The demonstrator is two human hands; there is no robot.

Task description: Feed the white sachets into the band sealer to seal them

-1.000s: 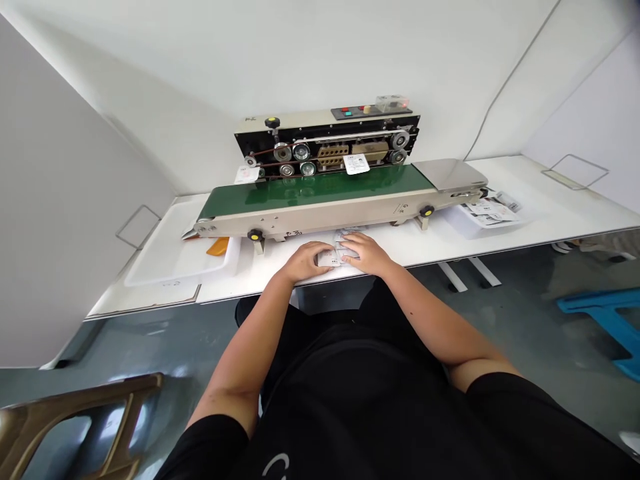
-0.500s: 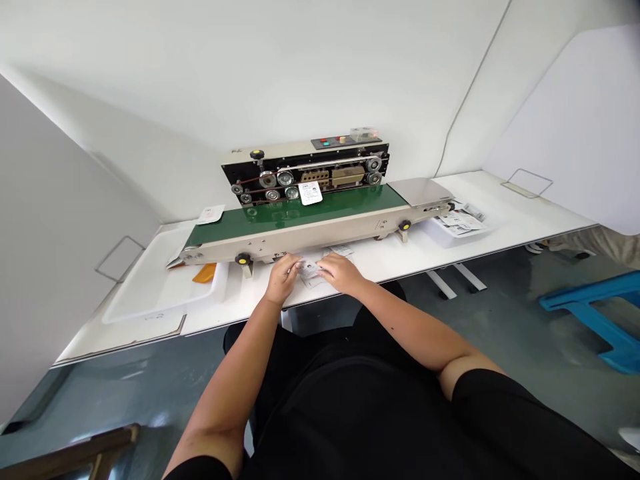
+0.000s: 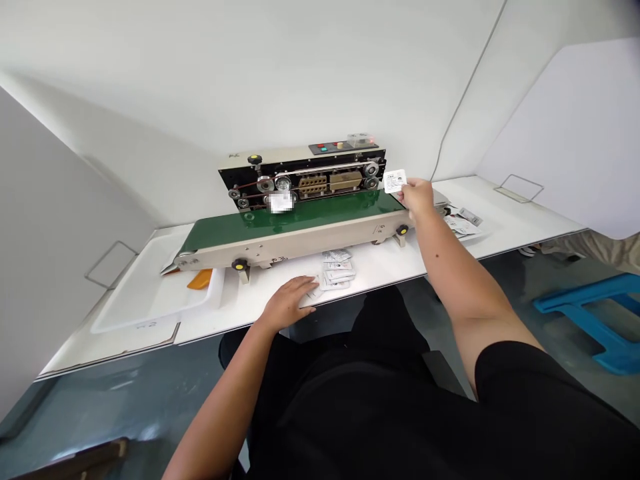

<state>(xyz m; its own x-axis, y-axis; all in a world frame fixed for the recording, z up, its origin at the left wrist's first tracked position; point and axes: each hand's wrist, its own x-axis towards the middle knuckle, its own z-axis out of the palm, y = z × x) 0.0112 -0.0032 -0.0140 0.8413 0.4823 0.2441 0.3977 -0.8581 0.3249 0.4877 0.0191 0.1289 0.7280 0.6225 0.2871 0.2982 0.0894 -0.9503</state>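
My right hand (image 3: 419, 197) pinches a small white printed sachet (image 3: 395, 181) by its edge, holding it up at the right end of the band sealer (image 3: 313, 240). Another sachet (image 3: 281, 202) stands against the sealer's rollers above the green conveyor belt (image 3: 225, 229). At the table's front edge, my left hand (image 3: 287, 303) lies with fingers stretched out, its fingertips over a sachet (image 3: 315, 292). Just right of those fingertips is a small pile of sachets (image 3: 339, 273).
Left of the sealer stands a white plastic tray (image 3: 150, 319) with an orange object (image 3: 200, 279) inside. A white bin (image 3: 473, 235) of packets sits beyond the right end. White panels flank the table, and a blue stool (image 3: 590, 313) stands on the floor at right.
My right hand has moved from the table up and right with a sachet, leaving my left hand by the pile. The sachet at the rollers has shifted left. The sachet at the belt's left end is gone.
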